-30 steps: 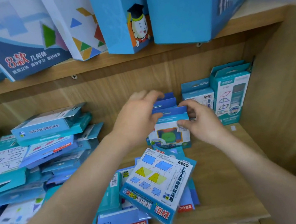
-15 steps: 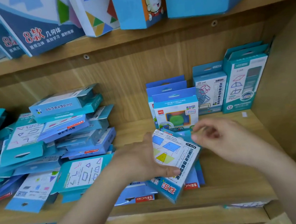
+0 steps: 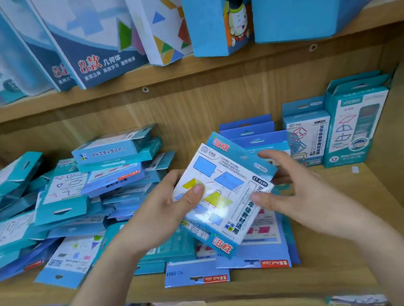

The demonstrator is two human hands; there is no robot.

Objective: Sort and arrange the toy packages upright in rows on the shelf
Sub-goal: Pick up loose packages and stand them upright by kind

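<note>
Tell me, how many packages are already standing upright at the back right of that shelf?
7 visible: three blue ones in a row behind the held package, two teal ones beside them, two taller ones in the corner. More may hide behind.

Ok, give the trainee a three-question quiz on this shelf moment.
1. True or false: the left hand holds the package with blue and yellow shapes, thumb on its face.
2. Where do packages already stand upright? A) left end of the shelf B) right end, by the side panel C) the floor
3. Fill in: the pile of packages at left lies ____, not upright.

Key: 1 true; 2 B; 3 flat
</note>
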